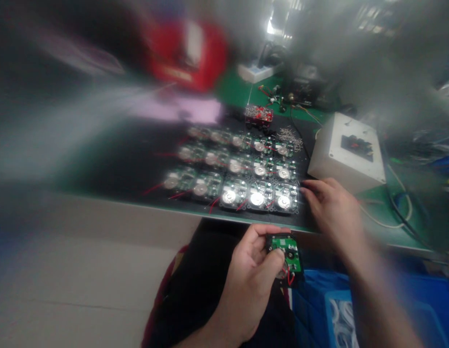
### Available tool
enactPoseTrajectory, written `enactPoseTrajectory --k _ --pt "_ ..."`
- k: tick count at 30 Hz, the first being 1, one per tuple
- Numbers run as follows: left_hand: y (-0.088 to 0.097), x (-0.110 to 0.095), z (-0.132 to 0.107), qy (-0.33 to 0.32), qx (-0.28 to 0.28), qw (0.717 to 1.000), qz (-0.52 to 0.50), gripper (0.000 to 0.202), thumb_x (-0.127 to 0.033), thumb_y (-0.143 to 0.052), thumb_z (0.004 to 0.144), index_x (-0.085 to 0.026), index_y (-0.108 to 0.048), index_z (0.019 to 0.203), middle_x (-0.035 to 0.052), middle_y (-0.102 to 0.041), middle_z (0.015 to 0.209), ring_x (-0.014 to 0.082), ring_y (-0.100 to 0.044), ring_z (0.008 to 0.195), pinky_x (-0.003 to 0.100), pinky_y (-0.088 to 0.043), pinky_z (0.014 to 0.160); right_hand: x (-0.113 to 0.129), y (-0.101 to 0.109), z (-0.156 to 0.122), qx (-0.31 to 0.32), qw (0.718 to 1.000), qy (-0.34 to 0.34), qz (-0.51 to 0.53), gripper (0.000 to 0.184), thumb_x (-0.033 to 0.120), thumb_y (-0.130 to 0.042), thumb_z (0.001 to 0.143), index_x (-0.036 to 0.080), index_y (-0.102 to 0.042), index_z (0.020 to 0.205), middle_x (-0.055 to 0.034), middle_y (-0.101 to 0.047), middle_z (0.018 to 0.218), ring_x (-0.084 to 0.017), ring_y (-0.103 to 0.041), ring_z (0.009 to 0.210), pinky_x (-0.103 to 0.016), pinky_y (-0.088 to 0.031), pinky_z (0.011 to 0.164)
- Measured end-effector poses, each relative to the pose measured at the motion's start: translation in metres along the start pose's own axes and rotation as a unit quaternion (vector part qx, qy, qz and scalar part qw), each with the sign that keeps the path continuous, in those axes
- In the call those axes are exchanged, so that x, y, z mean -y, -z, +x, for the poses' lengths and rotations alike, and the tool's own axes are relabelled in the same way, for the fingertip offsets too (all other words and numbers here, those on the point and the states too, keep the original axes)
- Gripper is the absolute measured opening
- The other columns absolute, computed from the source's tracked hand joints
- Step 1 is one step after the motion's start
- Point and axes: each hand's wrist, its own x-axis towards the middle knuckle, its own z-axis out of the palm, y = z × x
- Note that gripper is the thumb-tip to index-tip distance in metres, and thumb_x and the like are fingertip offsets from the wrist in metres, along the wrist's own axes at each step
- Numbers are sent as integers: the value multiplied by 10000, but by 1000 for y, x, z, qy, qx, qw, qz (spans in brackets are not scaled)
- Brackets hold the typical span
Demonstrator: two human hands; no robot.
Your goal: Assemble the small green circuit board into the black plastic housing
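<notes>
rows of small round circuit boards (pixel 246 176) cover the black mat (pixel 137 164) beside a white box (pixel 349 150). the right hand (pixel 331 205) rests fingertips there, seemingly empty. the left hand (pixel 248 285) pinches one green board (pixel 286 256) above the lap: light, stiff, fragile; best held by its edges.

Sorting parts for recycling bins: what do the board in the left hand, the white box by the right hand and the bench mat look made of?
Board in the left hand: green laminate, probably fibreglass circuit board, glossy, in a black frame, likely plastic.
White box by the right hand: matte off-white casing; plastic or painted metal, blur leaves it open.
Bench mat: dark, dull sheet, probably rubber.
</notes>
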Motion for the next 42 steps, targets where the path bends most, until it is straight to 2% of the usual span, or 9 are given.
enactPoseTrajectory --k 8,13,16,19,24,28,30,34,42 --pt "1 1 0 -10 7 1000 9 221 -129 -590 982 -222 -640 1176 57 -708 1182 205 -668 1038 310 -525 857 1 5 12 49 999 7 -19 142 334 -632 985 211 -696 957 -45 -676 977 -235 -624 744 -328 -346 609" --pt "1 -1 0 -18 6 1000 16 205 -141 -583 997 -219 -638 1179 57 -717 1135 174 -662 991 257 -511 792 -4 22 -9 31 995 -37 92 249 420 -602 983 193 -703 995 -34 -696 818 -203 -651 653 -285 -440 548" --pt "0 -3 1 -20 6 999 24 204 -149 -590 994 -217 -633 1182 55 -711 1104 173 -672 964 261 -523 793 1 38 -40 31 962 -99 252 233 422 -669 998 206 -704 1080 4 -686 731 -148 -636 546 -201 -478 475" --pt "-3 -5 1 -22 1 999 46 206 -166 -623 978 -203 -633 1181 47 -692 1017 165 -677 888 254 -520 750 14 52 -75 42 911 -134 387 204 363 -705 1018 270 -724 1199 9 -719 810 -126 -675 622 -127 -531 536" --pt "-7 -4 -3 -34 8 998 59 208 -174 -622 983 -211 -623 1188 24 -662 918 175 -690 885 240 -517 707 38 60 -110 31 906 -75 415 109 290 -675 1036 318 -733 1124 48 -709 822 -108 -679 627 -108 -554 565" --pt "-8 -3 -4 -44 8 997 61 202 -165 -597 998 -225 -621 1189 30 -679 984 177 -697 938 241 -534 743 47 56 -116 -5 943 -43 330 157 247 -657 1041 323 -700 1171 45 -735 1028 -162 -733 822 -216 -637 774" --pt "-8 -2 -4 -49 7 997 61 204 -155 -594 998 -228 -623 1186 31 -685 982 188 -696 1005 235 -537 768 48 53 -116 -43 958 11 283 195 206 -650 1038 297 -686 1207 20 -720 1130 -188 -724 936 -280 -626 859" --pt "-8 -1 -6 -59 5 996 69 197 -161 -601 996 -229 -624 1180 34 -686 975 201 -696 1050 235 -541 780 47 50 -116 -58 961 134 236 270 110 -637 1018 262 -684 1236 -28 -687 1201 -223 -677 1034 -349 -563 797" --pt "-9 4 -7 -70 -3 994 83 199 -172 -601 1007 -241 -613 1193 25 -691 1031 179 -685 1027 261 -551 855 49 48 -115 -46 964 182 187 278 81 -615 1031 173 -664 1289 -73 -654 1233 -211 -613 1066 -342 -490 863"
